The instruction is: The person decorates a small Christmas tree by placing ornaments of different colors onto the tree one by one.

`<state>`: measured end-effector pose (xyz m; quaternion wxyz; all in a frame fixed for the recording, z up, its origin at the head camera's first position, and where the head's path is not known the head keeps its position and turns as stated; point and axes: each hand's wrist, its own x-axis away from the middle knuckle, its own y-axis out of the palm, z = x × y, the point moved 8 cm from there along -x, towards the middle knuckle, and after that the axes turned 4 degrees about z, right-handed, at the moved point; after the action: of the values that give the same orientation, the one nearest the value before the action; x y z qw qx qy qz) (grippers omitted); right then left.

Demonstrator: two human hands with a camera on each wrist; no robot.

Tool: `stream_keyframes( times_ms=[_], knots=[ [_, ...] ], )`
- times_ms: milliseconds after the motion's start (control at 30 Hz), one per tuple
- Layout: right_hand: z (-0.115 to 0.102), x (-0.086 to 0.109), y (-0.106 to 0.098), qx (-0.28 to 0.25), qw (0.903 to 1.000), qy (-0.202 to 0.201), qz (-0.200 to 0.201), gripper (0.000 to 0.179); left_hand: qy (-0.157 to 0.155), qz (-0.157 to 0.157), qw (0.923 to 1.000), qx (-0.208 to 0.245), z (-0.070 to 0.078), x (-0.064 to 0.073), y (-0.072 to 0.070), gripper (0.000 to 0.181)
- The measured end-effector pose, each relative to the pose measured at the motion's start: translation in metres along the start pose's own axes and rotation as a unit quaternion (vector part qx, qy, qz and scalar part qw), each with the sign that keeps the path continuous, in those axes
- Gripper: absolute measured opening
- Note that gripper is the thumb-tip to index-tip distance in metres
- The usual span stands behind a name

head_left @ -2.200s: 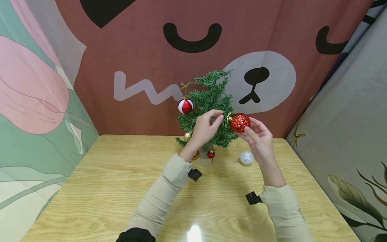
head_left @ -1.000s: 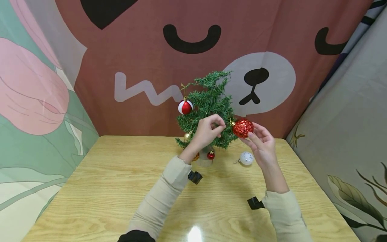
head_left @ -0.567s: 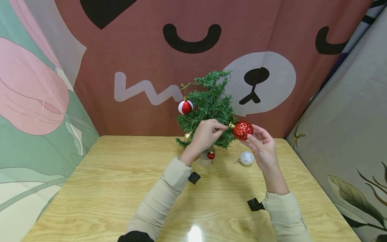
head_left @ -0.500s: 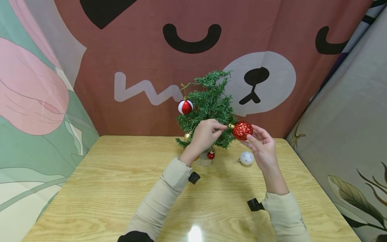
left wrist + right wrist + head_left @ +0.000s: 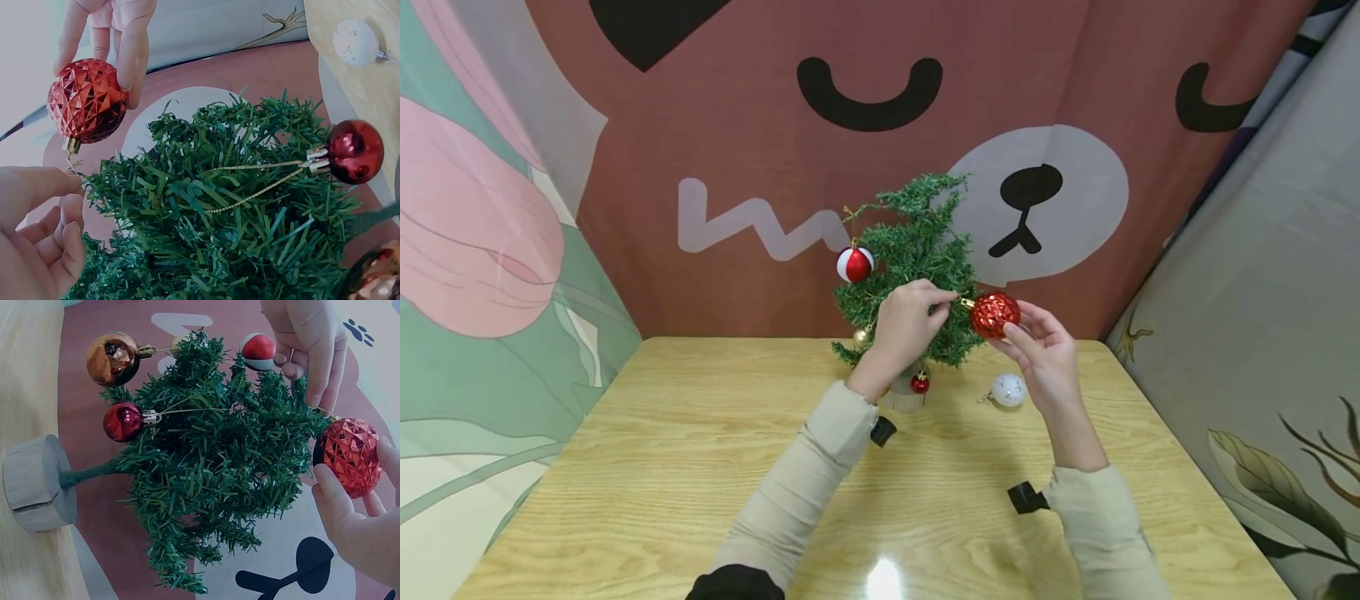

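My right hand (image 5: 1048, 354) holds a faceted red bauble (image 5: 995, 315) between thumb and fingers, its gold cap pointing left. My left hand (image 5: 906, 329) pinches the thin gold string (image 5: 72, 165) of that bauble between thumb and index finger. Both hands are raised in front of the small green Christmas tree (image 5: 925, 242), and in the left wrist view the pinching fingertips are right at a branch tip. A small shiny red bauble (image 5: 355, 152) hangs by its gold string low on the tree. A red-and-white bauble (image 5: 855, 264) hangs at the upper left.
A white bauble (image 5: 1007, 390) lies on the wooden table (image 5: 700, 467), right of the tree's wooden base (image 5: 44, 481). A copper-coloured bauble (image 5: 112, 359) and a pale gold bauble (image 5: 862, 337) hang on the tree's left side. Printed curtain (image 5: 737, 150) stands behind.
The left fingertips, apart from the string earlier, have closed on it. Over the last half second both hands and the red bauble rose slightly, and the whole head view shifted a little.
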<state>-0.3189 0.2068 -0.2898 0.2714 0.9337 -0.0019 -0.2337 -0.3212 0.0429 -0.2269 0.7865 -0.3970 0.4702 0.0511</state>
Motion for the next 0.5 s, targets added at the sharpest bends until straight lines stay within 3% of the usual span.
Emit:
stream_keyframes(
  times_ms=[500],
  knots=[
    [0.0071, -0.0029, -0.0005, -0.019, 0.9983, 0.049, 0.023, 0.019, -0.022, -0.047, 0.9986, -0.006, -0.0046, -0.0066, 0.0097, 0.020]
  ],
)
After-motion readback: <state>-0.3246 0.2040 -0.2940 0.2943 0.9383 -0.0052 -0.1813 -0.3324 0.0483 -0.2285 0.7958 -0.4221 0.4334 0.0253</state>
